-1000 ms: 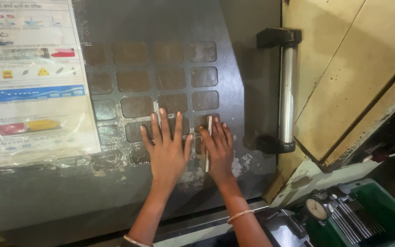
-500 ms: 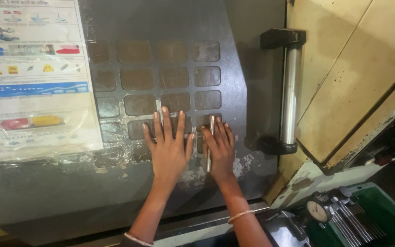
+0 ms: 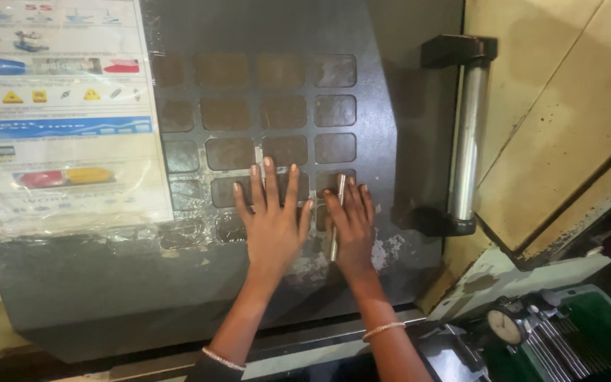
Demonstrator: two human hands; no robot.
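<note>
Hiding most of a metal rod (image 3: pixel 336 216), right hand (image 3: pixel 351 228).

The left hand (image 3: pixel 271 219) covers part of the dark panel (image 3: pixel 390 127), so the squares under its palm are hidden. The thin metal rod (image 3: pixel 336 212) lies partly under the fingers of the right hand (image 3: pixel 351 228); its lower end is not clear. The poster (image 3: pixel 58 106) is cut off by the top and left edges. The green tray (image 3: pixel 602 332) and the dial gauge (image 3: pixel 505 324) are cut at the bottom right, and the gauge is too small to read. Both forearms leave the picture at the bottom edge.
</note>
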